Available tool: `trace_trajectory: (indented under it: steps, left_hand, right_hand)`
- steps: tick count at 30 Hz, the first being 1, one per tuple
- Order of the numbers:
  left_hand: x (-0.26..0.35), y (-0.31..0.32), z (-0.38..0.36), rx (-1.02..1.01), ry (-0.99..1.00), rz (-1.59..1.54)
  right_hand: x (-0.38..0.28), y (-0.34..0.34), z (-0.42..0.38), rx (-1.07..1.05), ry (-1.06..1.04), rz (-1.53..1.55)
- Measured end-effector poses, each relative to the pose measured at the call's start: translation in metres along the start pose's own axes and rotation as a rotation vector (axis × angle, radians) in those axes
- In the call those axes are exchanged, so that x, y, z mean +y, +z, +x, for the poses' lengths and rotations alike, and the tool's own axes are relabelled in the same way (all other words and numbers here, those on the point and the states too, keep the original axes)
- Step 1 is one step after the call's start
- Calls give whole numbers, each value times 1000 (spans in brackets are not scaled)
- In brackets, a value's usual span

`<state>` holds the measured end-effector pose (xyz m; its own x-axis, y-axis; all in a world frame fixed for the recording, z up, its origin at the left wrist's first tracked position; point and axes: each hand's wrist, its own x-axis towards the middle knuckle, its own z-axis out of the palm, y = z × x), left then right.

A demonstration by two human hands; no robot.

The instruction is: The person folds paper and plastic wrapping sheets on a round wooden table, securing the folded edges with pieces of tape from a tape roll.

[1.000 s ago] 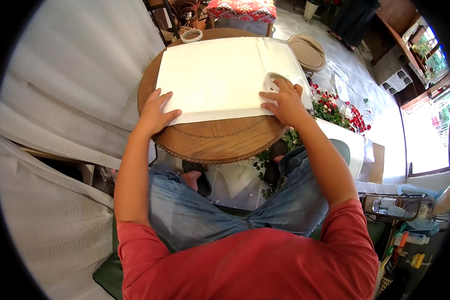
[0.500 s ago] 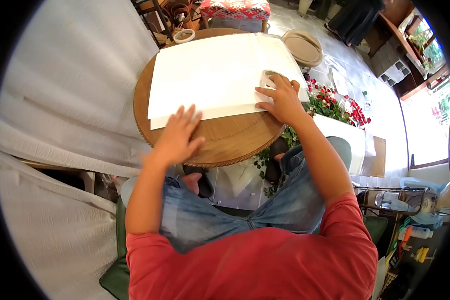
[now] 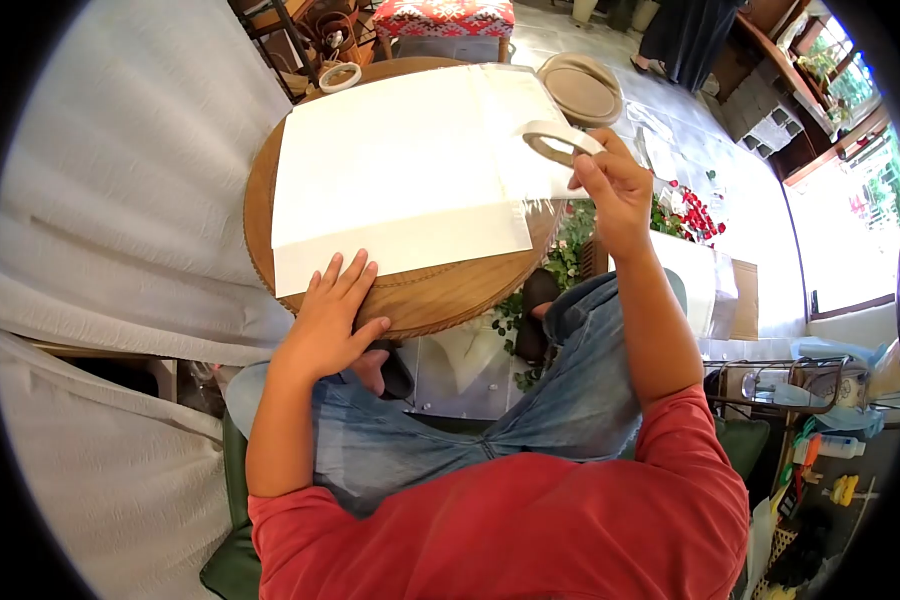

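White paper sheets [image 3: 390, 160] lie on the round wooden table [image 3: 450, 295], one layer sticking out towards me beyond another. My left hand [image 3: 330, 318] rests with fingers spread on the near left edge of the paper, its thumb over the wood. Raised above the table's right side, my right hand [image 3: 620, 195] pinches a roll of pale tape [image 3: 562, 131] between thumb and fingers. Glossy clear plastic [image 3: 526, 95] shows along the right side of the paper.
Another ring-shaped roll [image 3: 340, 77] sits at the table's far left edge. A round beige stool [image 3: 580, 88] stands beyond the table. Red roses [image 3: 698, 215] and leafy stems lie to the right. White curtain [image 3: 130, 200] hangs at left. A person in dark clothing [image 3: 688, 40] stands far off.
My right hand has lifted the tape roll off the paper. My left hand has shifted nearer to me, and a wider strip of the protruding sheet shows at the near edge.
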<state>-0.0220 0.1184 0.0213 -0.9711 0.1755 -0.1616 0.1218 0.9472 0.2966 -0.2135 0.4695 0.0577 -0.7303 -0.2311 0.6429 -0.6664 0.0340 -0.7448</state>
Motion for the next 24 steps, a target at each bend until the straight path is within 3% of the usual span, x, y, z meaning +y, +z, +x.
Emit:
trace_trajectory:
  steps: [2, 3, 9, 11, 12, 14, 15, 17, 20, 22, 24]
  left_hand:
    - [-1, -1, -3, 1, 0, -15]
    - [0, -2, -3, 2, -4, -15]
    - [-2, -3, -5, 78, 44, 11]
    - [-3, 5, 4, 361, 181, -308]
    - [5, 5, 7, 359, 165, -305]
    - [26, 3, 17, 186, 5, -1295]
    - [33, 3, 19, 201, -11, -1294]
    - [42, 3, 23, 77, -43, -1710]
    - [41, 10, 25, 117, -99, -1701]
    - [44, 7, 24, 183, -185, -1667]
    - [35, 11, 24, 226, -117, -1651]
  right_hand:
    - [-8, 3, -7, -30, 135, 339]
    - [-10, 6, -8, -44, 57, 328]
    - [-24, 24, -19, -118, 91, 486]
    - [-27, 31, -25, -146, 110, 573]
    - [-30, 34, -29, -153, 116, 586]
    - [-41, 40, -34, -300, 111, 489]
    - [-46, 47, -38, -312, 141, 520]
    - [-50, 54, -38, -384, 73, 441]
    - [-57, 58, -45, -424, 200, 471]
    - [-55, 58, -44, -459, 139, 390]
    - [-54, 56, -42, -484, 136, 382]
